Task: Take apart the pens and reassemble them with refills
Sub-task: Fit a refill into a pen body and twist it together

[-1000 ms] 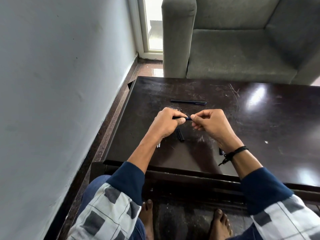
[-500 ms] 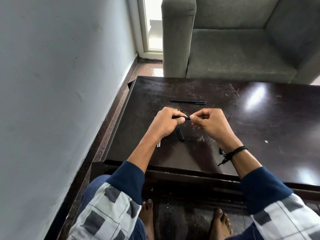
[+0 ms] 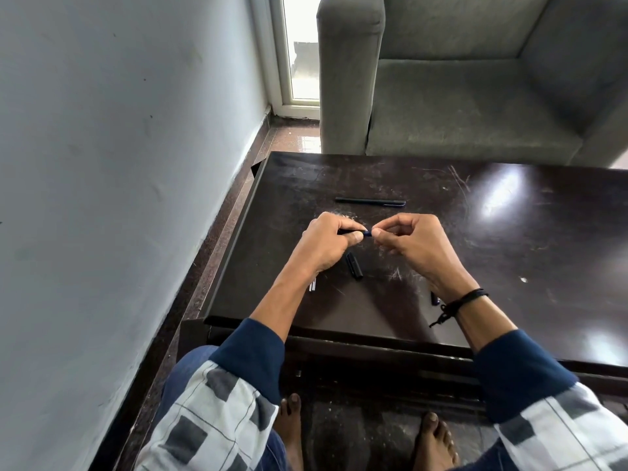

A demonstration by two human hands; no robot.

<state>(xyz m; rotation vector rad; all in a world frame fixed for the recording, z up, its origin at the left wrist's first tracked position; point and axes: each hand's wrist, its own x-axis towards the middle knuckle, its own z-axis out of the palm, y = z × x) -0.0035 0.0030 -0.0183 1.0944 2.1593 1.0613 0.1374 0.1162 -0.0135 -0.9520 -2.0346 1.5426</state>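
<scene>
- Left hand (image 3: 326, 244) curls round a dark pen barrel (image 3: 366, 233); right hand (image 3: 416, 246) pinches its exposed end, thumb against forefinger.
- Loose cap (image 3: 354, 265) lies just below them, a whole pen (image 3: 370, 201) beyond.
- Tabletop (image 3: 509, 266) spreads bare rightward; its left edge and the wall (image 3: 119, 164) stand near.

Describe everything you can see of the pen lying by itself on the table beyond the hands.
The slim dark pen looks whole: a straight, thin stick, seemingly smooth plastic, near black with a bluish glint near its right end. It lies flat on the dark glossy wooden table, crosswise to the person, beyond the left hand and right hand, which hold a second dark blue pen. Only the tabletop touches it. Any markings are too small to tell.
</scene>
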